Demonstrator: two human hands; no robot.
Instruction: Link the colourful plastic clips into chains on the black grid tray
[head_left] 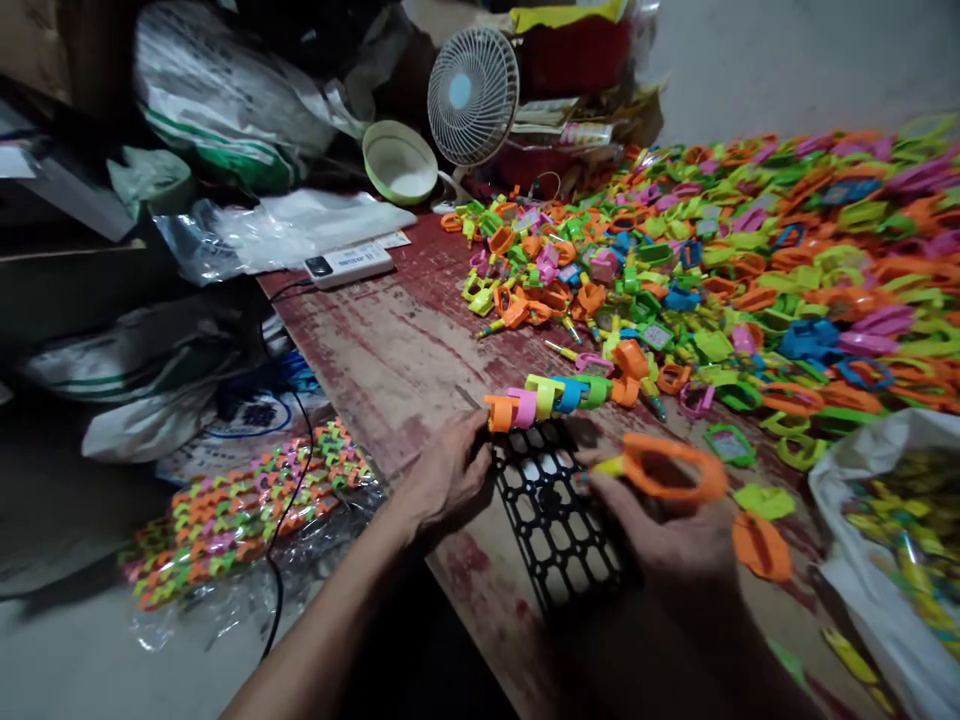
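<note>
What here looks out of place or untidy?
The table has worn, patchy red paint. A big loose heap of plastic pieces sprawls across it. Finished strips in a clear bag lie on the floor.

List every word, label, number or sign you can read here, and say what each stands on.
No text can be read for certain.
White power strip: a printed label, too small and blurred to read.
White sack beside the table: blue print, blurred.
Small green-framed cards among the plastic pieces: print too small.
Papers behind the fan: print illegible.
</note>
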